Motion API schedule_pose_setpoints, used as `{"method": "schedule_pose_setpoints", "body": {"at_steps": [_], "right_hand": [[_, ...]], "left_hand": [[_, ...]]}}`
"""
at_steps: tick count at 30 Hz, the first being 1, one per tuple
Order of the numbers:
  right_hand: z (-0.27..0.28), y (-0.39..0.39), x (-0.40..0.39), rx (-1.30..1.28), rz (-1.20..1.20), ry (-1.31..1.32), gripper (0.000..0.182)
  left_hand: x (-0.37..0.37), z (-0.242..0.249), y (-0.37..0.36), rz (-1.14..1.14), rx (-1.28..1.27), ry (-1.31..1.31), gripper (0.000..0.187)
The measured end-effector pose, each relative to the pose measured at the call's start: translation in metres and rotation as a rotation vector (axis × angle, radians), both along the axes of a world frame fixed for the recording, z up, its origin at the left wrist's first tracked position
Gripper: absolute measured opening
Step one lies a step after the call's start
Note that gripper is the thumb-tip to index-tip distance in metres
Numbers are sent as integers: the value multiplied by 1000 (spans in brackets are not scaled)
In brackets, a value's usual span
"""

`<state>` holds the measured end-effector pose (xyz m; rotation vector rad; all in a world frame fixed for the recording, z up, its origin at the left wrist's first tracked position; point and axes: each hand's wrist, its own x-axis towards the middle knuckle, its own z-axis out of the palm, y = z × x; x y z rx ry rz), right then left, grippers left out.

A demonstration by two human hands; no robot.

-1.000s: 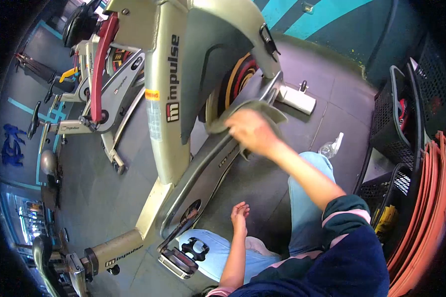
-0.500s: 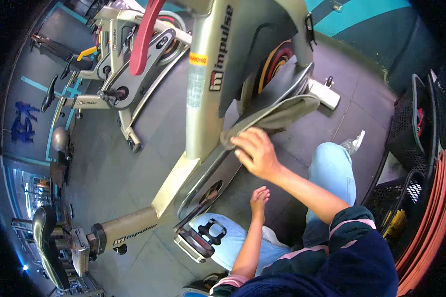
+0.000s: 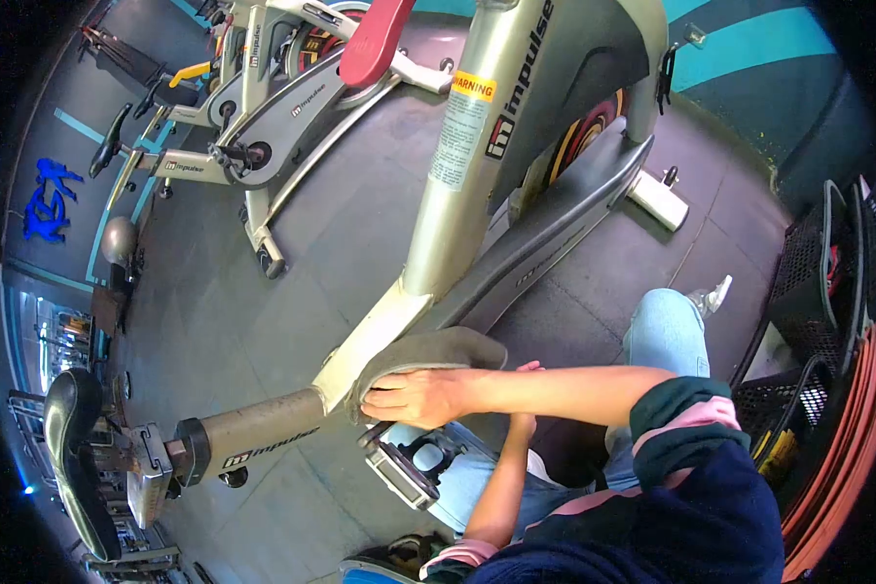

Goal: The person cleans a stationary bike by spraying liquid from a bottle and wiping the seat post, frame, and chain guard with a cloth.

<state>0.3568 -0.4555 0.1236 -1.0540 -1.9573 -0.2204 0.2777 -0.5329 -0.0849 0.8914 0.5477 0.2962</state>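
Note:
My right hand [image 3: 417,397] presses a grey cloth [image 3: 443,348] against the rear end of the chain cover on an exercise bike [image 3: 448,224], close to the crank. Its fingers are closed over the cloth, which drapes over the cover's edge. Just below my wrist is the bike's pedal [image 3: 404,472]. My left hand [image 3: 523,424] hovers over my lap, partly hidden behind my right forearm. The fingertips that show there are stretched out, and I see nothing held in them.
A second exercise bike [image 3: 292,122] stands across the dark floor. The near bike's saddle [image 3: 73,457] juts out at lower left. Black mesh baskets [image 3: 803,268] and stacked orange mats [image 3: 847,438] are at my right. A clear plastic item [image 3: 712,295] lies beyond my knee.
My right hand has slid the cloth along the chain cover from its front part back to the crank end. My left hand stays near my lap. The view has shifted slightly.

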Motion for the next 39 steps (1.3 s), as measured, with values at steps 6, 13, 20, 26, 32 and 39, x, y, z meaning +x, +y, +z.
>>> {"method": "schedule_pose_setpoints", "body": {"at_steps": [6, 13, 20, 26, 32, 39], "right_hand": [[1, -18, 57, 45, 84, -395, 53], [-14, -79, 149, -23, -344, -116, 53], [-3, -79, 127, 33, -733, 271, 19], [-3, -34, 48, 76, -499, 340, 18], [8, -7, 16, 51, -197, 183, 33], [1, -62, 118, 26, -400, 17, 22]], "left_hand": [[9, -2, 3, 91, 72, 382, 29], [16, 27, 7, 34, 47, 378, 24], [11, 34, 5, 18, 77, 364, 26], [9, -11, -1, 51, 209, 286, 35], [3, -6, 0, 24, 7, 63, 41], [14, 40, 14, 58, 23, 352, 28]]}}
